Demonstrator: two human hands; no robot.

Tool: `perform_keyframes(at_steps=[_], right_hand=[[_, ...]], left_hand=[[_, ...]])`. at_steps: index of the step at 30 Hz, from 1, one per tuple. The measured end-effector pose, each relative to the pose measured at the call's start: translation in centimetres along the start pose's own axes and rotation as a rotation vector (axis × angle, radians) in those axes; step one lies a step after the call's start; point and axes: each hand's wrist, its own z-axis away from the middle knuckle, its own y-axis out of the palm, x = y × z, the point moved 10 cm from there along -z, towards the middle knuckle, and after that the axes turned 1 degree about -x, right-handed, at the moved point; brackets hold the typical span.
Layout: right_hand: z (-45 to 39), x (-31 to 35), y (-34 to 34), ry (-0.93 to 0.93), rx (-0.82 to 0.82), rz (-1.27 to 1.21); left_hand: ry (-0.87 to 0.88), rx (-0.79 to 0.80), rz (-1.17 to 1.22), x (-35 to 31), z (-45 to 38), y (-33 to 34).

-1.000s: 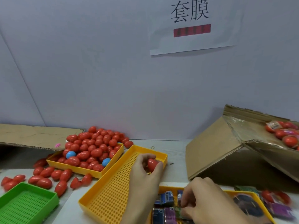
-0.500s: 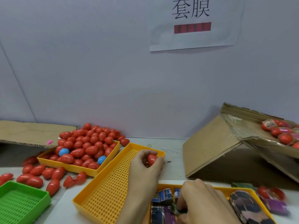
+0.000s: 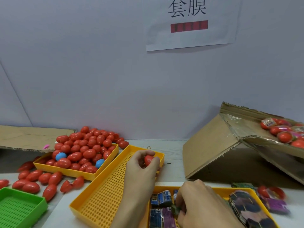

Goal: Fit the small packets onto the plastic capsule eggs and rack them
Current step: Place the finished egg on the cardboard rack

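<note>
Nearest us, the right hand (image 3: 202, 206) reaches into the packet tray (image 3: 218, 190); its fingers (image 3: 181, 209) curl down among the small packets (image 3: 160, 199), though we cannot tell whether one is pinched. We judge the packets light, thin and limp, best taken by an edge. Just beyond, the left hand (image 3: 139, 168) grips one red capsule egg (image 3: 148, 160) between thumb and fingertips above the far end of the perforated yellow rack (image 3: 102, 199), which holds nothing we can see. We judge the egg light, rigid and glossy, hence slippery; it is best held round its middle. Left lies one green tray (image 3: 19, 209). Farther back, the supply tray (image 3: 74, 172) is heaped with red eggs too many to count, plus two blue eggs (image 3: 60, 156); about a dozen lie loose on the worktop (image 3: 174, 153). At right, the tilted cardboard box (image 3: 213, 150) holds several wrapped eggs (image 3: 284, 136).
</note>
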Motion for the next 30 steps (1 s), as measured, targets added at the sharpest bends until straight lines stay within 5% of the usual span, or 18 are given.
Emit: perform_keyframes(at_steps=[6,20,30], right_hand=[[-0.9,-0.3,1.2,0.042,0.094,0.054],[0.6,0.7,-0.7,-0.047,-0.069,0.053],[0.8,0.4,-0.4,-0.041,0.065,-0.073]], left_hand=[[-0.001,0.012,-0.001,0.2,0.1,0.2],[0.012,0.021,0.007,-0.1,0.2,0.2],[0.030,0.042,0.029,-0.6,0.4,0.3]])
